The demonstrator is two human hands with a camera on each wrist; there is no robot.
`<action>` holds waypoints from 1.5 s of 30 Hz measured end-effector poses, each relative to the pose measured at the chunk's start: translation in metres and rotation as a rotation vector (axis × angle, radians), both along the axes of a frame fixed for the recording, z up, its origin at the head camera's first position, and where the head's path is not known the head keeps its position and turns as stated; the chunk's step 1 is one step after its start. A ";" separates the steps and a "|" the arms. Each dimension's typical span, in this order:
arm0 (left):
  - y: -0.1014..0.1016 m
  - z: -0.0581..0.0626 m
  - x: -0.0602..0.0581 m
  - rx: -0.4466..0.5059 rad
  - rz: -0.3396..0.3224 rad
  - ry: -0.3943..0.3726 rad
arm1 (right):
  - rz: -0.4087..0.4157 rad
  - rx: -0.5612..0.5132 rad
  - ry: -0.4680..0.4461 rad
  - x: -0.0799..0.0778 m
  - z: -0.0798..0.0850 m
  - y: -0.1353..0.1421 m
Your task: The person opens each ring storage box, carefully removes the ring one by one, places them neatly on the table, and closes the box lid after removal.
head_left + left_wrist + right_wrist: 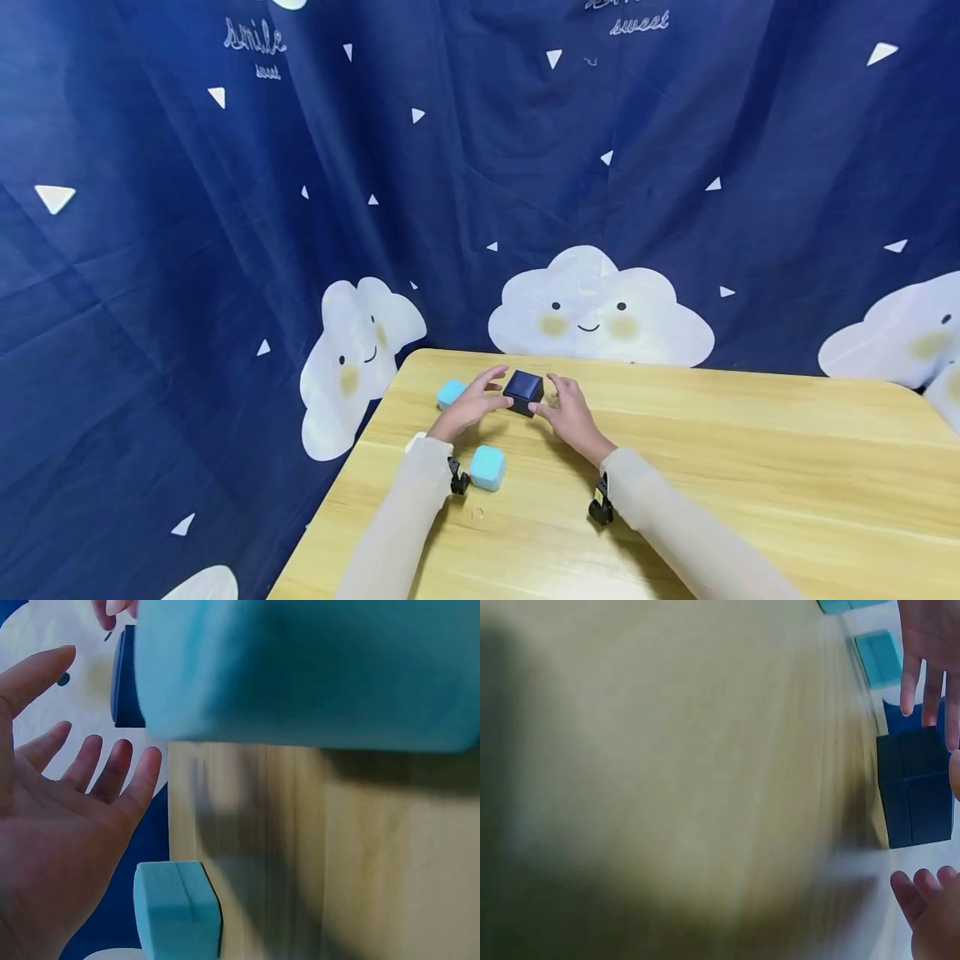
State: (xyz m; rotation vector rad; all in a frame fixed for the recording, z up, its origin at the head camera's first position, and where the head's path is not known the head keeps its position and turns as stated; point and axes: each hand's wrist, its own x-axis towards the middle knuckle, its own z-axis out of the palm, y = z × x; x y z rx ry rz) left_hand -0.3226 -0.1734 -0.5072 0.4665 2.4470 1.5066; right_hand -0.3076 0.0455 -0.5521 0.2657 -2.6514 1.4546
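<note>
A navy cloud-print curtain [480, 167] backs the wooden table [750, 450]. In the head view, a dark-blue cubic box [523, 389] is at the far left, between the left hand [474, 405] and right hand [570, 413], their fingers loosely spread; light-blue blocks [487, 468] lie left and nearer. The left wrist view shows the left fingers apart, released. In the right wrist view, a thin line crosses the box's dark faces; whether the right thumb touches them, I cannot tell.

A smooth, faintly glossy finish is shown by the dark box [523, 386]; beneath it, wood grain with a soft sheen is seen on the table [712, 467]; behind it, creased, matt cloth is seen in the curtain [480, 167]; to its left and front-left, smooth, matt faces are shown by the light-blue blocks [488, 468].
</note>
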 end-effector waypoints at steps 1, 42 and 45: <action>0.001 -0.001 -0.001 -0.003 0.000 -0.006 | 0.000 0.002 -0.007 -0.001 -0.001 0.000; 0.009 -0.012 -0.019 -0.008 -0.076 -0.181 | 0.077 -0.023 -0.067 -0.007 -0.002 -0.002; 0.008 -0.012 -0.017 -0.011 -0.079 -0.201 | 0.085 -0.007 -0.074 -0.006 -0.002 0.001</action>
